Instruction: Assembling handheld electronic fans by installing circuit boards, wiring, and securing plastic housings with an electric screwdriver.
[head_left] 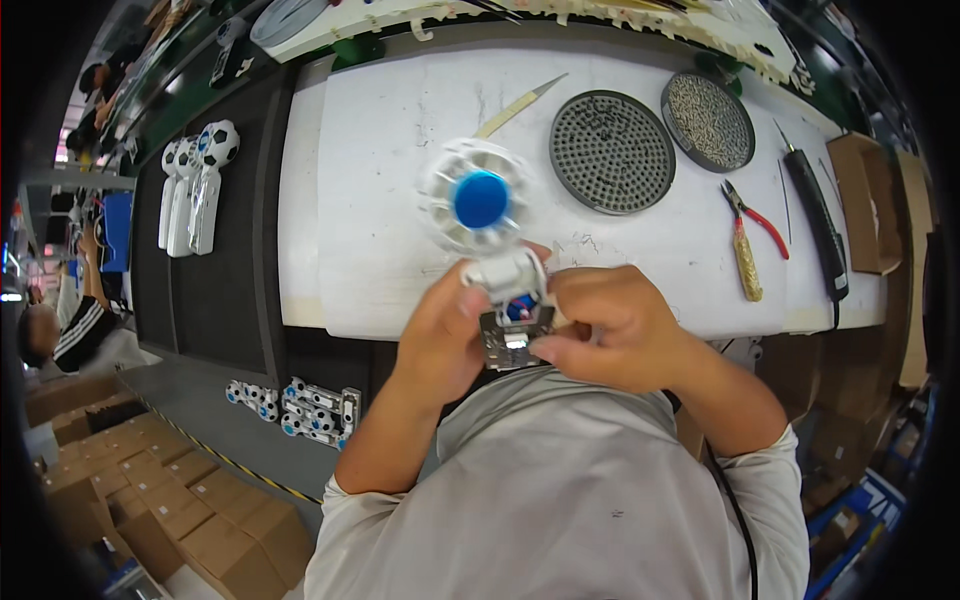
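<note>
- Wears a loose, pale grey top (570, 490) with soft, bunched folds around the waist.
- Bears a small dark mark (616, 514) on the front of the cloth.
- Has wrinkled, whitish sleeves (772, 470) ending near the elbows.
- Leaves left hand (437, 335) and right hand (622, 325) bare.
- Shows a thin black cable (737, 510) running along the right side of the top.

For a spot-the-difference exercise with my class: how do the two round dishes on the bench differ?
Size: the left dish looks larger than the right dish.
Contents: the left dish shows spaced rows of dark spots, while the right dish is densely covered with small silvery pieces.
Shared: both are round, shallow and dark-rimmed, and lie on the white bench top.
</note>
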